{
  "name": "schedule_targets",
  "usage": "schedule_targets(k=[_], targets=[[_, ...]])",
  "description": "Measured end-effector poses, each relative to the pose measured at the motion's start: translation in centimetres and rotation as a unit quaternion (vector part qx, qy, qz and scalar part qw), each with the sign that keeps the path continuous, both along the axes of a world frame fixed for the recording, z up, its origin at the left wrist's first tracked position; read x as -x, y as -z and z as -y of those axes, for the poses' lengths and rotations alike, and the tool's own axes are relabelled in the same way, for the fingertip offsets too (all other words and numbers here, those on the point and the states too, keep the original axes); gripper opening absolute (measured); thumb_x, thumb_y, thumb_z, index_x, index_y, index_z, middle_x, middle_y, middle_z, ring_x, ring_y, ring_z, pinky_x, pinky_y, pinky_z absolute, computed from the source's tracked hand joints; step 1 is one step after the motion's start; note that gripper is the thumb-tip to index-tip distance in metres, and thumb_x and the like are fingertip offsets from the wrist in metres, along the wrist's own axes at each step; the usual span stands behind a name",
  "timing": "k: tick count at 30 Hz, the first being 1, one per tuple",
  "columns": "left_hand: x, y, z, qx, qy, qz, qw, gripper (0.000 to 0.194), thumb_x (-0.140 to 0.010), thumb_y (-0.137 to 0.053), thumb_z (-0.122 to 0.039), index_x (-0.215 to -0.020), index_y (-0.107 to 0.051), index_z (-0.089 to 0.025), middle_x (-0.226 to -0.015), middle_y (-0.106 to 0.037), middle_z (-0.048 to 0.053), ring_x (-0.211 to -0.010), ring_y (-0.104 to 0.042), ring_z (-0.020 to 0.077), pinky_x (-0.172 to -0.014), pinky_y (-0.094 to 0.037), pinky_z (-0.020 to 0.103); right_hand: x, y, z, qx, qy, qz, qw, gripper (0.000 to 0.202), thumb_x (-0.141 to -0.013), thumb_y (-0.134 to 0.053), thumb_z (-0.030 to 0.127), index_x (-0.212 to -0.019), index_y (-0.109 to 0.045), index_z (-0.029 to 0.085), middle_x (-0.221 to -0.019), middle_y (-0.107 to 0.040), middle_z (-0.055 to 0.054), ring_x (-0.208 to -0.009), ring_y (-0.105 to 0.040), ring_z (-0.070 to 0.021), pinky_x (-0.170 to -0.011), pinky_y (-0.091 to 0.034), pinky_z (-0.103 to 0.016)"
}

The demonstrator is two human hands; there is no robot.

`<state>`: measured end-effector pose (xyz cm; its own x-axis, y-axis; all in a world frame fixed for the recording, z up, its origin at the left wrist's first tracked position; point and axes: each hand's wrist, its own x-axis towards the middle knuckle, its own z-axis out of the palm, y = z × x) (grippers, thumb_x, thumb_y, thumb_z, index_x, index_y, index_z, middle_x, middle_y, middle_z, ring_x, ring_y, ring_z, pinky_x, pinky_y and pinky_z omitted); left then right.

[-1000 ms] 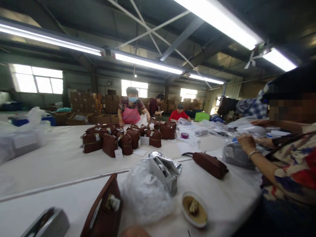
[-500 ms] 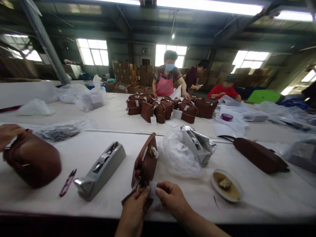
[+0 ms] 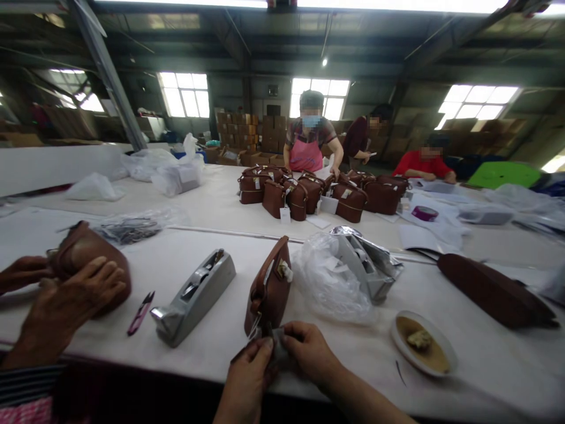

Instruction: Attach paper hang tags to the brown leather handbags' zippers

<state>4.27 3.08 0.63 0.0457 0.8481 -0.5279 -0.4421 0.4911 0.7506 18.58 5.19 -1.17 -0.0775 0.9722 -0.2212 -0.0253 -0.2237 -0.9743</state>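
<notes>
A brown handbag (image 3: pixel 274 290) stands on the white table in front of me, a white-wrapped clasp on its side. My left hand (image 3: pixel 251 368) pinches a dark strap piece at the bag's near end. Beside it, my right hand (image 3: pixel 311 353) has thumb and fingers closed on a small translucent piece (image 3: pixel 279 344) against the strap. Where the fingertips meet, details are partly hidden. A grey tape dispenser (image 3: pixel 194 297) lies to the left, and crumpled clear plastic (image 3: pixel 331 280) lies right of the bag.
At the left, another person's hands (image 3: pixel 75 300) hold a brown bag (image 3: pixel 99 253). Pink snips (image 3: pixel 141 314) lie nearby. Right are a second dispenser (image 3: pixel 375 274), a dish (image 3: pixel 424 343) and a long brown item (image 3: pixel 494 288). Several bags (image 3: pixel 304 191) stand across the table, near people.
The view has shifted slightly left. My right hand has come closer to my left, with the translucent piece now against the strap. The neighbour's second hand has come onto the left bag.
</notes>
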Motion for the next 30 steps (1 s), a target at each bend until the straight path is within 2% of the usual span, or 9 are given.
schedule_targets(k=[4, 6, 10, 12, 15, 18, 21, 24, 30], targets=[[-0.1, -0.1, 0.3, -0.013, 0.02, -0.028, 0.999, 0.046, -0.062, -0.082, -0.048, -0.092, -0.074, -0.013, -0.094, -0.073, 0.013, -0.089, -0.068, 0.0269, -0.074, -0.053, 0.034, 0.0, -0.2, -0.7, 0.004, -0.036, -0.006, 0.999, 0.018, -0.068, -0.065, 0.033, -0.071, -0.071, 0.016, -0.061, -0.06, 0.002, -0.054, -0.047, -0.0107, -0.054, -0.038, -0.023], [0.1, 0.0, 0.4, -0.036, 0.017, -0.097, 0.994, 0.043, -0.064, -0.079, -0.048, -0.09, -0.075, -0.013, -0.091, -0.073, 0.013, -0.091, -0.067, 0.029, -0.081, -0.052, 0.039, 0.2, -0.2, -1.0, 0.002, -0.049, -0.012, 0.999, 0.019, -0.069, -0.067, 0.034, -0.07, -0.071, 0.016, -0.06, -0.059, 0.002, -0.053, -0.044, -0.0096, -0.053, -0.037, -0.022], [0.6, 0.0, 0.6, -0.162, -0.006, -0.323, 0.932, 0.024, -0.071, -0.072, -0.039, -0.082, -0.078, -0.019, -0.093, -0.073, 0.011, -0.099, -0.064, 0.0314, -0.099, -0.044, 0.041, 0.9, -0.1, -1.1, 0.015, -0.037, -0.021, 0.999, 0.023, -0.069, -0.071, 0.038, -0.071, -0.073, 0.015, -0.056, -0.055, 0.003, -0.05, -0.041, -0.0082, -0.049, -0.033, -0.021], [0.8, 0.0, 0.7, -0.227, -0.022, -0.369, 0.901, 0.018, -0.073, -0.07, -0.037, -0.081, -0.078, -0.022, -0.096, -0.072, 0.01, -0.099, -0.063, 0.0305, -0.099, -0.044, 0.039, 1.1, -0.1, -1.1, 0.024, -0.023, -0.028, 0.999, 0.026, -0.068, -0.073, 0.04, -0.071, -0.073, 0.014, -0.054, -0.054, 0.003, -0.049, -0.04, -0.0081, -0.048, -0.033, -0.021], [0.8, -0.1, 1.0, -0.271, -0.033, -0.389, 0.88, 0.015, -0.075, -0.069, -0.034, -0.082, -0.077, -0.024, -0.095, -0.071, 0.01, -0.097, -0.064, 0.0287, -0.096, -0.046, 0.036, 1.2, -0.3, -1.1, 0.021, -0.017, -0.031, 0.999, 0.028, -0.068, -0.074, 0.041, -0.07, -0.073, 0.014, -0.052, -0.052, 0.004, -0.049, -0.041, -0.0085, -0.049, -0.034, -0.022], [0.7, 0.0, 1.2, -0.235, -0.033, -0.4, 0.885, 0.016, -0.073, -0.071, -0.038, -0.08, -0.074, -0.024, -0.086, -0.072, 0.008, -0.086, -0.066, 0.0271, -0.086, -0.05, 0.033, 1.2, -0.8, -1.1, 0.007, -0.028, -0.022, 0.999, 0.024, -0.07, -0.071, 0.038, -0.069, -0.073, 0.014, -0.052, -0.052, 0.003, -0.05, -0.043, -0.0091, -0.05, -0.035, -0.022], [0.5, 0.3, 1.1, -0.164, -0.034, -0.374, 0.912, 0.028, -0.07, -0.074, -0.047, -0.08, -0.068, -0.022, -0.078, -0.071, 0.006, -0.076, -0.067, 0.0256, -0.072, -0.052, 0.031, 1.1, -1.1, -1.1, -0.006, -0.038, -0.014, 0.999, 0.019, -0.072, -0.068, 0.032, -0.068, -0.073, 0.014, -0.054, -0.055, 0.003, -0.051, -0.045, -0.0097, -0.053, -0.038, -0.022], [0.2, 0.2, 0.9, -0.132, -0.048, -0.317, 0.938, 0.04, -0.066, -0.076, -0.054, -0.086, -0.066, -0.02, -0.082, -0.073, 0.008, -0.078, -0.069, 0.0265, -0.07, -0.053, 0.031, 1.1, -1.2, -1.2, -0.023, -0.037, -0.008, 0.999, 0.016, -0.073, -0.065, 0.028, -0.069, -0.073, 0.014, -0.058, -0.061, 0.001, -0.056, -0.052, -0.0119, -0.058, -0.042, -0.024], [-0.3, -0.8, 0.5, -0.144, -0.028, -0.347, 0.926, 0.034, -0.071, -0.071, -0.051, -0.084, -0.071, -0.019, -0.081, -0.074, 0.007, -0.08, -0.067, 0.0256, -0.072, -0.052, 0.03, 0.9, -1.8, -1.3, -0.096, -0.041, 0.113, 0.988, 0.017, -0.077, -0.06, 0.021, -0.071, -0.075, 0.015, -0.069, -0.07, -0.003, -0.068, -0.063, -0.0175, -0.063, -0.045, -0.026]])
